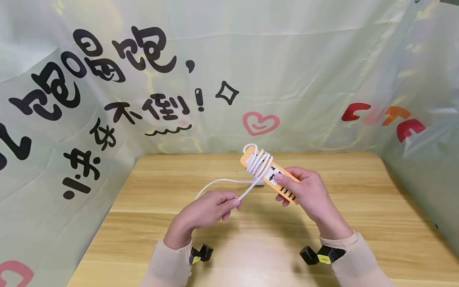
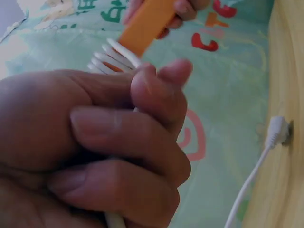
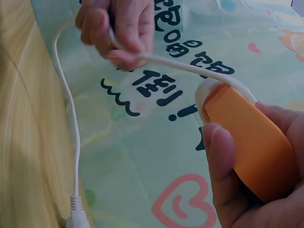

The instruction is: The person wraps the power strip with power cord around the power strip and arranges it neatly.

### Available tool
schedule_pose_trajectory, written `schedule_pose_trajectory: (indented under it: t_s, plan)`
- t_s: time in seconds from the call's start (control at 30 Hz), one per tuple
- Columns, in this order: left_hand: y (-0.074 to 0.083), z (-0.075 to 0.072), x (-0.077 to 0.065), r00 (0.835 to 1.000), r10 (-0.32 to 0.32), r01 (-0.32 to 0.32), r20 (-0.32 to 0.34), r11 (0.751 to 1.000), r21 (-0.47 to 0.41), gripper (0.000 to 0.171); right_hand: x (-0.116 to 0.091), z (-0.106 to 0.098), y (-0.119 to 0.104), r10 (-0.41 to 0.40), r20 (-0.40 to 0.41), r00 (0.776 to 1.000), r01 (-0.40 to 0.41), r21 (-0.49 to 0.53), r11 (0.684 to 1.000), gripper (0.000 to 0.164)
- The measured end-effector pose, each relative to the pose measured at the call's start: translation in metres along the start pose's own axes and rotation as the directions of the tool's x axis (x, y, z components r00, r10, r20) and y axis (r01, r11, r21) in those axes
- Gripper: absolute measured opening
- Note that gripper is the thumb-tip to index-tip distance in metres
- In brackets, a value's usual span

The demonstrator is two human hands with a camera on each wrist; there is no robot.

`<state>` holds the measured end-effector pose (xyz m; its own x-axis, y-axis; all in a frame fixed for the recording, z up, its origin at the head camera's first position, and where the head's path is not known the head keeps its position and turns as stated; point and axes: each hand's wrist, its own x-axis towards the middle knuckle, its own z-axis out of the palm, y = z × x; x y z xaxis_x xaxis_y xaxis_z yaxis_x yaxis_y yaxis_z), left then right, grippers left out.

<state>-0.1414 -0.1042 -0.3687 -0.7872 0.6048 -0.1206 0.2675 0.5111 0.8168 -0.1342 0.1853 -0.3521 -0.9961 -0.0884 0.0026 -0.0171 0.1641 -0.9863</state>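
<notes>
An orange power strip (image 1: 293,177) with a white socket face is tilted above the table, gripped at its lower end by my right hand (image 1: 310,193). Several turns of white cord (image 1: 259,162) wrap its upper half. From the wrap the cord runs to my left hand (image 1: 211,209), which pinches it between thumb and forefinger, the other fingers curled. In the right wrist view the strip's plain orange back (image 3: 256,142) shows between my fingers. The cord's loose end curves back to a white plug (image 2: 278,130) lying on the table, partly hidden behind the strip in the head view.
The wooden table (image 1: 161,171) stands against a pale green printed curtain (image 1: 305,71) at the back and sides. Black lettering and a pink heart (image 1: 261,123) mark the curtain. A black camera (image 1: 322,255) is strapped to each wrist.
</notes>
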Motion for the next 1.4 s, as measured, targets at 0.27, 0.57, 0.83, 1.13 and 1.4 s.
schedule_pose_trajectory:
  t_s: [0.27, 0.57, 0.83, 1.13, 1.4]
  plan:
    - [-0.014, -0.006, 0.0, 0.999, -0.033, 0.031, -0.018, 0.997, -0.069, 0.031, -0.001, 0.001, 0.002, -0.013, 0.039, 0.999, 0.012, 0.012, 1.0, 0.041]
    - [-0.018, -0.003, 0.003, 0.999, -0.006, 0.009, 0.036, 0.997, -0.075, 0.023, -0.002, 0.002, 0.003, -0.024, 0.037, 0.999, 0.023, 0.017, 1.0, 0.04]
    - [-0.022, -0.001, 0.009, 0.999, -0.037, 0.038, 0.015, 0.998, -0.045, 0.024, -0.004, 0.004, 0.001, -0.03, 0.046, 0.998, 0.032, -0.039, 0.999, 0.037]
    - [-0.021, -0.003, 0.01, 0.998, -0.025, 0.025, 0.063, 1.0, 0.004, 0.025, -0.006, 0.003, 0.0, -0.048, 0.084, 0.995, 0.053, -0.065, 0.996, 0.035]
    - [-0.023, -0.001, 0.008, 0.977, -0.079, 0.085, 0.196, 0.996, -0.025, 0.021, -0.008, 0.003, 0.001, -0.108, 0.159, 0.981, 0.12, -0.068, 0.99, 0.033]
